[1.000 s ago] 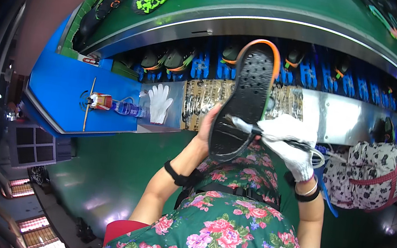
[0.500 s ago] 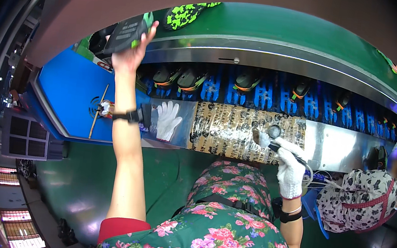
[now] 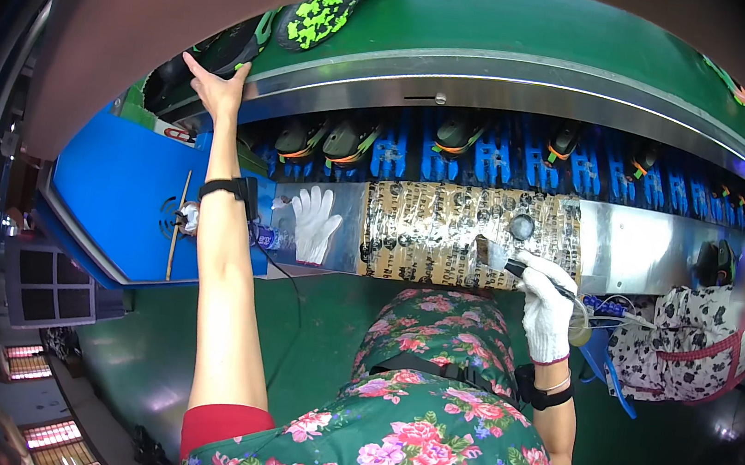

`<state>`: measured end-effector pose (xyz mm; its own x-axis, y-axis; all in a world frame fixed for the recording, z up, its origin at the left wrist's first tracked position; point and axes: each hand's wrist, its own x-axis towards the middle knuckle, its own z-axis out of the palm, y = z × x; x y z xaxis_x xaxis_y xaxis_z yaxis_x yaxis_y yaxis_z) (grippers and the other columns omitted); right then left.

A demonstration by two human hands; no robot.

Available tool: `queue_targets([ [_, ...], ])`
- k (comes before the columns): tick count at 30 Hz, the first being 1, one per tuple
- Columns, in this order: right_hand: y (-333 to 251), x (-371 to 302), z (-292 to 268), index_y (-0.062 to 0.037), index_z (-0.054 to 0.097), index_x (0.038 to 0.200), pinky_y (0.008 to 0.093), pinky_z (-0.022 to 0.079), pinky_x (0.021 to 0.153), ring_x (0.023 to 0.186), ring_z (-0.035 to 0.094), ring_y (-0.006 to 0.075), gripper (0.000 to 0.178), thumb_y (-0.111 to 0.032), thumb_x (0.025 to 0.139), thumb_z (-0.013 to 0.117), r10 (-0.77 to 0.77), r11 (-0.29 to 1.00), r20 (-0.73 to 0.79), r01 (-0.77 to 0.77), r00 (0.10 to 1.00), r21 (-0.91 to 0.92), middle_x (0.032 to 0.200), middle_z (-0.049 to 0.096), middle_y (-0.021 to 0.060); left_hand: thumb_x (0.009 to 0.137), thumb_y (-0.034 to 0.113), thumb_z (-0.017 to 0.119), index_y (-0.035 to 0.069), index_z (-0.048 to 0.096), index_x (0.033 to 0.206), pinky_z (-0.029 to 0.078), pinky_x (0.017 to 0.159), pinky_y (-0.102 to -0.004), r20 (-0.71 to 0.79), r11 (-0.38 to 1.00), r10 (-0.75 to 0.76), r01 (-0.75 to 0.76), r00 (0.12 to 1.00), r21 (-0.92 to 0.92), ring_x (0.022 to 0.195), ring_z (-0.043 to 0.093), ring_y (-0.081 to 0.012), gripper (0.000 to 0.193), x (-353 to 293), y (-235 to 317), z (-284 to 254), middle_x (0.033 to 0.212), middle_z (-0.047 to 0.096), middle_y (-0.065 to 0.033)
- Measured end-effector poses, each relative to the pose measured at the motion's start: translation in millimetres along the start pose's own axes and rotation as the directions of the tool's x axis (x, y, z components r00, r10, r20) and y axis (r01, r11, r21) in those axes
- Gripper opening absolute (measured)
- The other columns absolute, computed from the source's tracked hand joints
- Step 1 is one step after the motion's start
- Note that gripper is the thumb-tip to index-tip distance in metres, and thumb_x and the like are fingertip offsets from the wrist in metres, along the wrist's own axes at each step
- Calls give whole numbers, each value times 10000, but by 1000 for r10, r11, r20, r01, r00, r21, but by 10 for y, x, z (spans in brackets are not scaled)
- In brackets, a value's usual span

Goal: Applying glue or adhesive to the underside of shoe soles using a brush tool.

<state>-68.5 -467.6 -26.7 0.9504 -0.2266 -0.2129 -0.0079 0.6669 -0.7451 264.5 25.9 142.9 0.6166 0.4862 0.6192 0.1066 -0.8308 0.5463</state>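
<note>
My left hand (image 3: 217, 91) is bare and reaches to the far left, its thumb and fingers spread open. Just beyond it lie dark shoes with green trim (image 3: 227, 49) at the green conveyor belt's edge; the hand may touch one. My right hand (image 3: 547, 312) wears a white knit glove and is closed round a flat brush (image 3: 498, 256) with a dark handle. The bristles point left, over a bench panel covered in brown printed tape (image 3: 427, 239). A small round dish (image 3: 522, 226) sits on the panel beyond the brush.
Dark shoes stand on a row of blue holders (image 3: 492, 165) under the metal rail. A shoe sole with green patches (image 3: 329, 19) lies on the belt (image 3: 509, 26). A white glove (image 3: 314, 223) rests left of the panel, near a blue table (image 3: 117, 192). Another person (image 3: 693, 346) sits at right.
My left hand has opened from the dark shoe it gripped and is now spread beside the shoes on the belt. My right hand keeps the brush, shifted slightly away from the dish.
</note>
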Motion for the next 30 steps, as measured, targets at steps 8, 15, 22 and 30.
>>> queue_targets([
  [8,-22,-73,-104,70,740,1082,265,562,713,796,700,160,255,38,831,710,-21,997,-58,25,998,77,1084,758,190,725,393,930,43,131,1617,370,1124,-514,-204,980,200,-198,958,30,1353,398,-465,1247,-210,245,-12,1448,396,-367],
  [15,-270,-273,-275,59,732,1054,279,586,751,851,716,190,220,48,844,667,4,964,-189,46,982,262,1131,740,208,915,162,764,66,468,1509,380,1126,-423,325,728,507,-195,798,-657,1363,478,-259,670,-1768,1806,89,1474,493,-140],
  [22,-744,-555,-440,10,740,1003,284,582,763,835,710,200,204,73,851,619,-79,827,-349,257,934,501,1124,738,205,899,247,764,97,536,1478,422,1098,-426,439,513,847,-250,298,-821,1326,547,-237,641,-2240,4052,1070,1436,574,-134],
  [30,-1178,-809,-743,15,734,998,299,590,751,914,716,236,219,96,829,622,-262,777,-649,555,714,296,1091,740,205,913,629,609,81,190,1634,292,1228,-458,676,425,735,-737,-58,-525,1499,328,-416,997,-2911,6305,2813,1595,326,-321],
])
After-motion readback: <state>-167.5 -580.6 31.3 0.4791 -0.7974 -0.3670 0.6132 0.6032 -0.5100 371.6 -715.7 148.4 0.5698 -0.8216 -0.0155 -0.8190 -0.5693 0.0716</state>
